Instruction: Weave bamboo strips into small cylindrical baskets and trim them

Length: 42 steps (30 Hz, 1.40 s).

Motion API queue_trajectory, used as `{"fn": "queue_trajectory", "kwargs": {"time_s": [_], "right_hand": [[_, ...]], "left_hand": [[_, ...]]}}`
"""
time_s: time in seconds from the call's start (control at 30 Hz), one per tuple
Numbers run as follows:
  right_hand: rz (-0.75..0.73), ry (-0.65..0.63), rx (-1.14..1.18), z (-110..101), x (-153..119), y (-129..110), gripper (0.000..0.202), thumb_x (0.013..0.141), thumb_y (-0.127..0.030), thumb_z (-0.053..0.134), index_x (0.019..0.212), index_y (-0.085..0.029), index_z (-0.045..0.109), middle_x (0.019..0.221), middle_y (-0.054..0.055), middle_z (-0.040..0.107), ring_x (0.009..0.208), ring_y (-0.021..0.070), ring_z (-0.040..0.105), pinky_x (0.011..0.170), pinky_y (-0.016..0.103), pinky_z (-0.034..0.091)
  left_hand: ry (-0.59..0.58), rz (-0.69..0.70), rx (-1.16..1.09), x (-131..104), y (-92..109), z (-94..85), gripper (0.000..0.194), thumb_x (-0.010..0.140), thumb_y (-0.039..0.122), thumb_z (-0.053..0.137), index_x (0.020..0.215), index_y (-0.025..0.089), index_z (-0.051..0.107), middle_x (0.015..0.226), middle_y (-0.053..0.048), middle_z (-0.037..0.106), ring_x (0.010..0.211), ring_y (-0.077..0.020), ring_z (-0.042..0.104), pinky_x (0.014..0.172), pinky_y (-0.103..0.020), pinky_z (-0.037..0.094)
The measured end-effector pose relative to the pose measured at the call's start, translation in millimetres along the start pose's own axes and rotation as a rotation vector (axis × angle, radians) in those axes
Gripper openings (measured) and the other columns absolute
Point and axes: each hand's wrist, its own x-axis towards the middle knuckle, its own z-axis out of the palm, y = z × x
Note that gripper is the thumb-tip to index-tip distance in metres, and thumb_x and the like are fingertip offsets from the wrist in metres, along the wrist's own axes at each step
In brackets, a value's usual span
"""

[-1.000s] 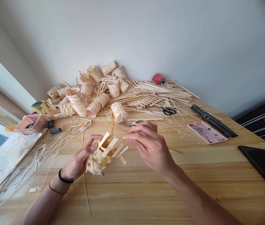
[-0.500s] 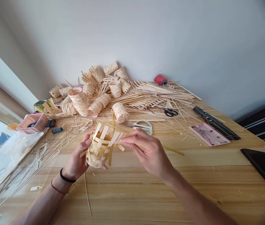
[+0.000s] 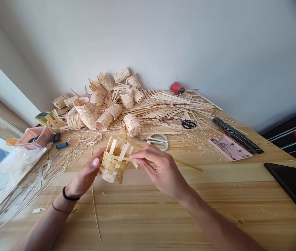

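A small, partly woven basket [image 3: 112,168] of pale and yellowish bamboo strips is held up over the table, its open top tilted toward the right. Several upright strips [image 3: 123,152] stick up past its woven wall. My left hand [image 3: 88,171] grips the basket from the left, thumb against the wall and the other fingers mostly hidden behind it. With thumb and fingertips, my right hand [image 3: 160,167] pinches a flat weaving strip [image 3: 127,159] at the rim's right side. Part of a yellowish strip [image 3: 189,164] shows to the right of this hand.
Woven baskets [image 3: 86,113] and loose strips heap up at the back. Light-handled scissors [image 3: 158,141] and black scissors [image 3: 189,124] lie in front. To the right are a pink tray [image 3: 228,149], a long black tool [image 3: 238,135] and a dark flat object [image 3: 291,188]. A red spool [image 3: 177,88] stands by the wall.
My left hand has shifted its hold, its fingers no longer showing beneath the basket. The basket stands slightly more upright. My right hand keeps its pinch, and the whole view has shifted a little.
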Motion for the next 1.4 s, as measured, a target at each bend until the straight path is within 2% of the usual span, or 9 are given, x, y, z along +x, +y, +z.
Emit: {"fn": "queue_trajectory", "kwargs": {"time_s": [0.07,0.2,0.37,0.5,0.63,0.77,0.97,1.2,1.4], "right_hand": [[0.030,0.004,-0.003,-0.5,0.3,0.1,0.021,0.105,-0.009,0.062,0.111,-0.023,0.078,0.094,0.005,0.076,0.087,0.0190,0.072,0.077,0.032,0.060],[0.083,0.006,0.001,0.6,1.0,0.3,0.012,0.105,-0.016,0.067,0.104,-0.022,0.077,0.094,0.005,0.079,0.086,0.0203,0.074,0.076,0.033,0.061],[0.099,0.009,0.000,3.4,0.5,3.1,0.012,0.107,-0.021,0.067,0.103,-0.024,0.078,0.094,0.005,0.080,0.086,0.0206,0.076,0.076,0.033,0.063],[0.078,0.012,0.003,0.5,0.8,7.1,0.016,0.107,-0.020,0.065,0.107,-0.025,0.081,0.097,0.006,0.082,0.087,0.0205,0.079,0.076,0.032,0.065],[0.101,-0.008,-0.029,-6.6,2.3,8.9,0.020,0.106,-0.017,0.065,0.114,-0.026,0.081,0.108,0.007,0.085,0.097,0.0224,0.081,0.084,0.035,0.066],[0.119,-0.022,-0.051,-9.7,3.7,11.1,0.016,0.103,-0.015,0.068,0.108,-0.024,0.081,0.099,0.005,0.083,0.087,0.0212,0.079,0.077,0.033,0.063],[0.033,-0.040,-0.029,-12.4,5.1,16.5,0.019,0.106,-0.017,0.066,0.104,-0.027,0.082,0.096,0.004,0.082,0.088,0.0200,0.077,0.079,0.032,0.061],[-0.093,-0.039,-0.031,-15.4,4.8,20.0,0.024,0.105,-0.009,0.065,0.106,-0.026,0.082,0.096,0.002,0.083,0.088,0.0192,0.072,0.079,0.034,0.057],[-0.067,0.061,-0.043,-17.5,6.8,16.0,0.007,0.094,-0.022,0.085,0.095,-0.023,0.078,0.085,0.002,0.078,0.084,0.0214,0.062,0.079,0.037,0.051]], "left_hand": [[-0.016,0.083,0.182,-0.5,0.8,-1.9,0.070,0.094,0.063,0.072,0.154,0.030,0.060,0.159,-0.012,0.062,0.152,-0.0413,0.049,0.125,-0.057,0.041],[-0.025,0.203,0.412,-3.1,-3.7,2.1,0.096,0.088,0.041,0.088,0.166,0.045,0.034,0.171,-0.012,0.044,0.152,-0.0393,0.047,0.119,-0.058,0.048],[-0.038,0.377,0.737,-3.5,-15.9,15.4,0.089,0.080,0.033,0.095,0.157,0.040,0.049,0.171,-0.014,0.033,0.160,-0.0433,0.032,0.121,-0.063,0.047],[-0.007,0.408,0.832,-2.8,-13.5,19.6,0.070,0.088,0.033,0.088,0.149,0.037,0.054,0.165,-0.016,0.038,0.153,-0.0411,0.043,0.120,-0.064,0.047],[0.020,0.427,0.822,-3.6,-6.3,18.0,0.077,0.090,0.031,0.086,0.156,0.038,0.048,0.163,-0.014,0.042,0.153,-0.0404,0.043,0.123,-0.063,0.042],[0.030,0.412,0.816,-4.7,-5.0,16.3,0.080,0.088,0.031,0.087,0.159,0.037,0.050,0.158,-0.013,0.045,0.153,-0.0415,0.041,0.125,-0.062,0.039],[0.022,0.282,0.715,-7.0,-6.2,17.9,0.084,0.080,0.033,0.094,0.155,0.037,0.055,0.155,-0.014,0.046,0.143,-0.0408,0.049,0.102,-0.048,0.060],[-0.167,0.105,0.382,-9.9,-1.2,15.9,0.078,0.084,0.028,0.091,0.152,0.035,0.053,0.150,-0.012,0.057,0.134,-0.0345,0.059,0.102,-0.040,0.055],[-0.294,0.091,0.230,-8.0,-1.8,8.4,0.085,0.079,0.031,0.094,0.153,0.031,0.054,0.154,-0.014,0.054,0.137,-0.0365,0.057,0.107,-0.042,0.051]]}}
